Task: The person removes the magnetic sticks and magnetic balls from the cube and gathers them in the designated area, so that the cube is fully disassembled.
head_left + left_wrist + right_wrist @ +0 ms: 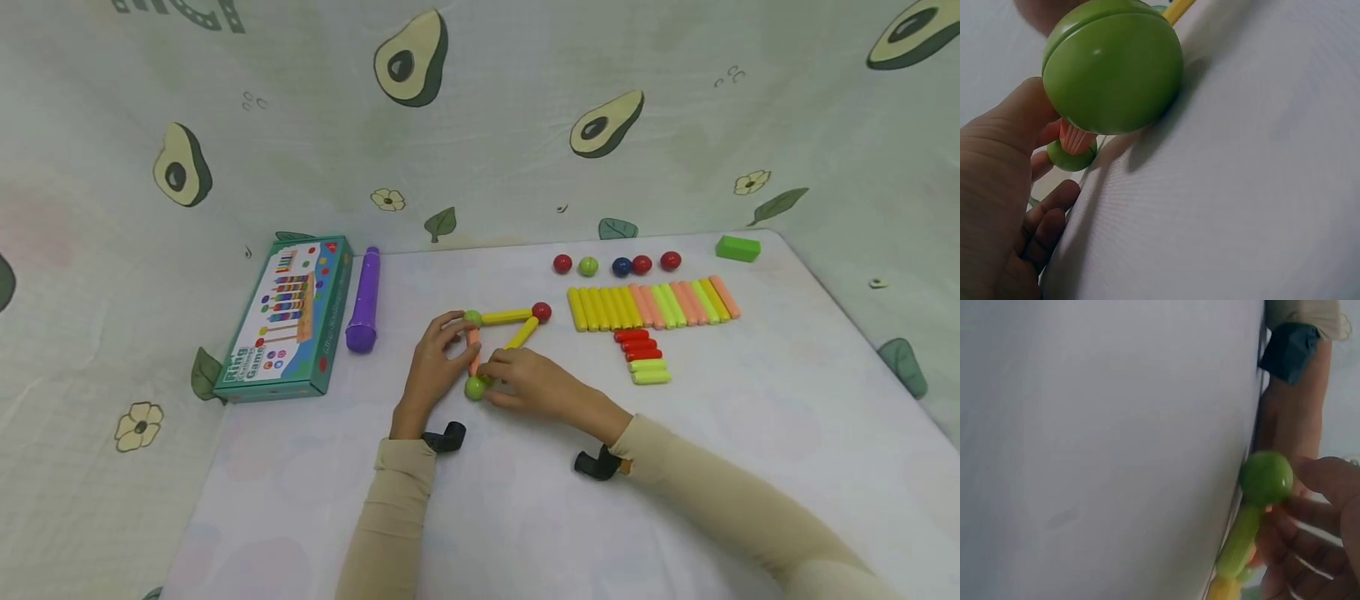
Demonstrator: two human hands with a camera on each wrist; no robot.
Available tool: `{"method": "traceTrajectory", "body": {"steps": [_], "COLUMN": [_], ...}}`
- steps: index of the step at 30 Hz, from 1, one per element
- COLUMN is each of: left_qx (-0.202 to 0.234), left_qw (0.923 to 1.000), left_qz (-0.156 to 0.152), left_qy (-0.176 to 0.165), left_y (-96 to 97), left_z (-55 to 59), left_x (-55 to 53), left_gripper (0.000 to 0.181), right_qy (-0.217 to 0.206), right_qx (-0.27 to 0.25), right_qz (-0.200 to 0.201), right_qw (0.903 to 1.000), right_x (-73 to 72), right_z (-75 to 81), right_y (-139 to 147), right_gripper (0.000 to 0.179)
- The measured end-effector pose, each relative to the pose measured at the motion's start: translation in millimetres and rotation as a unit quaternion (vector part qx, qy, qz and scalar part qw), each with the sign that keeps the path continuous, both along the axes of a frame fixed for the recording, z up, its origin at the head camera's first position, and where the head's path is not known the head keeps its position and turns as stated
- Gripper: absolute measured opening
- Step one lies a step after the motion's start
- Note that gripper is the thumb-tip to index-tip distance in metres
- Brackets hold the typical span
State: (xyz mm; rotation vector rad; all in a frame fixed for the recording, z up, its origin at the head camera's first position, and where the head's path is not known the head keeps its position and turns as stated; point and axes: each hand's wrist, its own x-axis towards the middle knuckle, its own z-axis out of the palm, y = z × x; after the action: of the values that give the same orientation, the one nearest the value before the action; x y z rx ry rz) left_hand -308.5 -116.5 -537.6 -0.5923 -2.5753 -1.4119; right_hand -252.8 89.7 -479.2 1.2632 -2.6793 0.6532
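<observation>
A shape of sticks and balls lies on the table in the head view. An orange stick [474, 348] runs between a far green ball [472, 317] and a near green ball [476, 387]. One yellow stick [506, 317] joins the far green ball to a red ball [541, 312]; a second yellow stick [522, 332] slants back from the red ball. In the right wrist view a light green stick [1238, 540] sits between the near ball and yellow. My left hand [435, 362] pinches the orange stick. My right hand [536, 383] holds the near green ball between thumb and fingers.
Right of the shape lie a row of coloured sticks [648, 306], short red sticks [636, 344], short light green sticks [649, 372] and several loose balls [622, 267]. A green block [738, 248] sits far right. At left are a game box [285, 317] and a purple microphone [365, 300].
</observation>
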Motion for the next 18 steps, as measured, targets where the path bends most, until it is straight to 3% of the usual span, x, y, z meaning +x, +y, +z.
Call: {"method": "traceTrajectory", "body": {"steps": [5,10,18], "left_qx": [-0.002,-0.005,0.005], "left_qw": [1.0,0.9999,1.0], "left_qz": [0.004,0.007,0.001], "left_qy": [-0.004,-0.006,-0.006], "left_y": [0.6,0.5,1.2], "left_z": [2.6,3.4,0.6], "left_x": [0.4,0.5,-0.2], "left_gripper": [0.036,0.036,0.036], "right_qy": [0.02,0.054,0.001], "right_qx": [0.042,0.062,0.06], "right_qz": [-0.038,-0.058,-0.032], "right_qw": [0.9982,0.9949,0.9977], "right_x": [5.1,7.8,17.9], "right_z": [0.6,1.2,-6.7], "right_y": [-18,-26,-21], "right_gripper": [0.038,0.03,0.017]}}
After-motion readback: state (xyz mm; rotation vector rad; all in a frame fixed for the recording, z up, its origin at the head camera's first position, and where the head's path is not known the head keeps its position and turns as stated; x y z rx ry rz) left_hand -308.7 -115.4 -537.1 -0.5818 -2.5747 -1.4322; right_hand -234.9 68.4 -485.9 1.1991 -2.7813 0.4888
